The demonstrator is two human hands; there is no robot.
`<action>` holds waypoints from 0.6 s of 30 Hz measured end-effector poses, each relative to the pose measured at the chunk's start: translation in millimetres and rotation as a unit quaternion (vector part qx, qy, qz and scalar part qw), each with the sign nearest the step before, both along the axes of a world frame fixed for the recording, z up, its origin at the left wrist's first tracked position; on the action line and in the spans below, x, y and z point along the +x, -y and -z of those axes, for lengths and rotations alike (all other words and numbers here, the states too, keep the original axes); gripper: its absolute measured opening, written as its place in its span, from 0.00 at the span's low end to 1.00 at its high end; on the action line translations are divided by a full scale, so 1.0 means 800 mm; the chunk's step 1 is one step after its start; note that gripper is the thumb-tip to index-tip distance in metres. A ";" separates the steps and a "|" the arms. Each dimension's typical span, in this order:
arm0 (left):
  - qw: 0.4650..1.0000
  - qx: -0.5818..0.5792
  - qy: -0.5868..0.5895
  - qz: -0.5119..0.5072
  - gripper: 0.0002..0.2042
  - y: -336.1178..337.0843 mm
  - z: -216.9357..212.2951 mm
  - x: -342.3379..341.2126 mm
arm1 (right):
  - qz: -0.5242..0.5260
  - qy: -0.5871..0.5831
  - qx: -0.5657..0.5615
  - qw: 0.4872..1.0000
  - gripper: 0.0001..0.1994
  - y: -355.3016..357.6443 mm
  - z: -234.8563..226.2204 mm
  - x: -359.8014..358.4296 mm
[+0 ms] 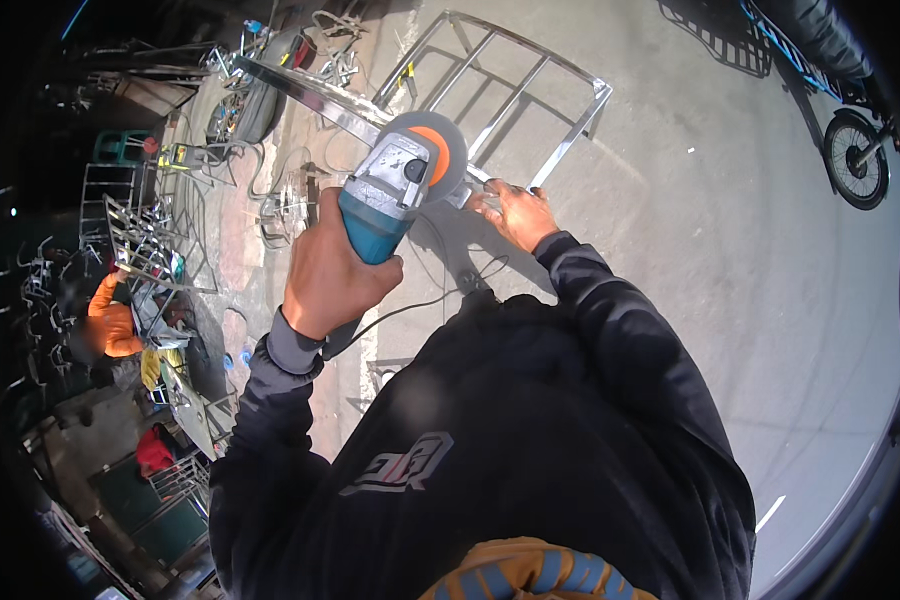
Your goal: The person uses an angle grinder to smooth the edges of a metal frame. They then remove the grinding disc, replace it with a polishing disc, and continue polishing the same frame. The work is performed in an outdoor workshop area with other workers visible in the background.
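My left hand [335, 275] is closed round the teal body of an angle grinder [382, 190], held up in front of me. Its grey disc with an orange centre [442, 155] faces up and to the right, over part of a shiny metal frame [511, 107]. That frame is made of square tubes with several crossbars. My right hand [522, 217] grips the frame's near edge, just right of the disc, with fingers bent over the tube. The grinder hides where the disc and metal meet, so contact cannot be told. A black cord [410, 305] trails below the grinder.
Pliers with yellow handles [408, 78] lie by the frame. A tyre [258, 108], cables and metal scraps clutter the left. A person in an orange top [115, 318] works among metal frames there, with someone in red [154, 450] below. A wheeled vehicle [856, 160] stands far right.
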State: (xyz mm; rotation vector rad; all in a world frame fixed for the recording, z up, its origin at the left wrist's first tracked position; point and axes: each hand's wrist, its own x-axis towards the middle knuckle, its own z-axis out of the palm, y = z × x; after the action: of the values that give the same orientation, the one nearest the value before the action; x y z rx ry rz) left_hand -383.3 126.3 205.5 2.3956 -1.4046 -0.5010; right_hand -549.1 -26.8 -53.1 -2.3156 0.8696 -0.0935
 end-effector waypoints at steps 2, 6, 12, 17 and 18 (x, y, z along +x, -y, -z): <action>0.999 0.028 -0.018 -0.003 0.34 -0.001 -0.003 0.002 | 0.011 0.013 0.003 1.000 0.25 -0.001 -0.002 0.001; 1.000 0.028 -0.005 -0.005 0.34 -0.004 -0.004 0.006 | 0.014 0.004 0.016 1.000 0.26 0.000 -0.002 0.002; 0.999 0.036 -0.033 0.017 0.33 -0.013 0.001 0.006 | 0.020 0.008 0.024 0.999 0.26 0.003 0.005 0.004; 1.000 -0.003 0.004 -0.007 0.33 -0.015 0.009 0.006 | 0.021 -0.005 0.037 0.999 0.26 0.006 0.013 0.005; 1.000 -0.001 -0.001 -0.004 0.33 -0.016 0.009 0.006 | 0.021 -0.001 0.036 0.999 0.26 0.007 0.014 0.005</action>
State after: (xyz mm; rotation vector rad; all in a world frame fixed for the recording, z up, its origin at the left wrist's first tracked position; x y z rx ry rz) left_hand -378.4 139.0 198.0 2.3972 -1.3937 -0.5013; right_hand -545.1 -32.6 -64.5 -2.2313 0.9072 -0.0762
